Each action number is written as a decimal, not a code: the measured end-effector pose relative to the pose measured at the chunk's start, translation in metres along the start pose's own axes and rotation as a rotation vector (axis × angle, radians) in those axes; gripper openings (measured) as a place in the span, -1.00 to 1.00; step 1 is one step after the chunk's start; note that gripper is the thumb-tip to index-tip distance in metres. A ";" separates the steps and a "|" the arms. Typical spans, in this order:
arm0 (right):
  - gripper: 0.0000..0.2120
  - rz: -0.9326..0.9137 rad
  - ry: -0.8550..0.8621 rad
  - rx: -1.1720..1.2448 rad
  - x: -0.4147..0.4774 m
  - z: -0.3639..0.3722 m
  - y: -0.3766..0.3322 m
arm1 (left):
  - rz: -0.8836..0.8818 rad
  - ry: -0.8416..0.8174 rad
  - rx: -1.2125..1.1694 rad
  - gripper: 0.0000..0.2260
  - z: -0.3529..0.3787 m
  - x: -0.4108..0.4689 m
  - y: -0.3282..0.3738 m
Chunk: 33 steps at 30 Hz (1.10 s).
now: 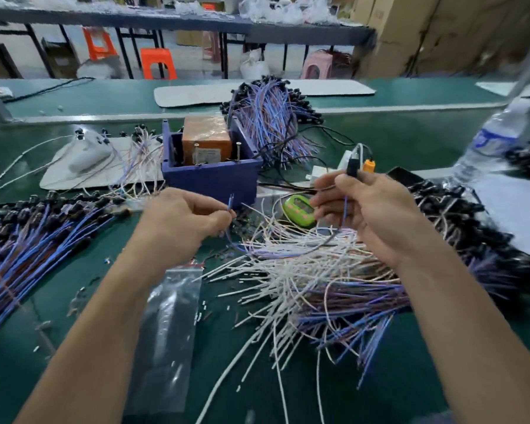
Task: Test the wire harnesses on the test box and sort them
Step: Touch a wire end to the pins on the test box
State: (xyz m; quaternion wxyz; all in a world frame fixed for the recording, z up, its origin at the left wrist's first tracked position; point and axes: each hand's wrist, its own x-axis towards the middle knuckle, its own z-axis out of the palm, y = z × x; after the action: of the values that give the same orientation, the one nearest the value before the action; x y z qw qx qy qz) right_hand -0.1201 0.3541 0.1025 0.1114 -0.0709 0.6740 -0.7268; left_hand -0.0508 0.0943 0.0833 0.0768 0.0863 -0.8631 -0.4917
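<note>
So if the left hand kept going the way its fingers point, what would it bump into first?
The left hand points to the right, pinching a blue wire. Going straight on, it would probably meet the loose white wires first, then the green gadget. Depth is hard to judge.

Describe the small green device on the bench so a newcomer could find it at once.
Find the blue box in the middle of the green bench. At its front right corner, beside the right hand, lies the green device: rounded, bright lime, unlike the wires around it.
</note>
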 end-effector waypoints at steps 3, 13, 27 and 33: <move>-0.69 -0.059 0.203 -0.112 -0.023 -0.046 -0.006 | 0.038 -0.202 -0.118 -0.88 0.030 -0.014 0.024; -0.62 0.103 0.832 -0.802 -0.074 -0.192 0.019 | 0.080 -0.388 0.041 -0.86 0.130 -0.038 0.048; -0.38 0.004 0.952 -1.064 -0.069 -0.200 0.065 | 0.561 -0.114 0.702 -0.92 0.159 -0.042 0.039; -0.55 -0.162 0.885 -1.095 -0.079 -0.164 0.068 | 0.537 -0.103 0.594 -0.90 0.161 -0.043 0.032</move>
State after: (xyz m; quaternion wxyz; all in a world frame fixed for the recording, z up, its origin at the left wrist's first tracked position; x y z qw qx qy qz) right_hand -0.0811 0.5284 0.0254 -0.2788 0.1353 0.9173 -0.2500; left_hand -0.0462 0.2544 0.0276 0.1311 -0.1486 -0.9622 -0.1868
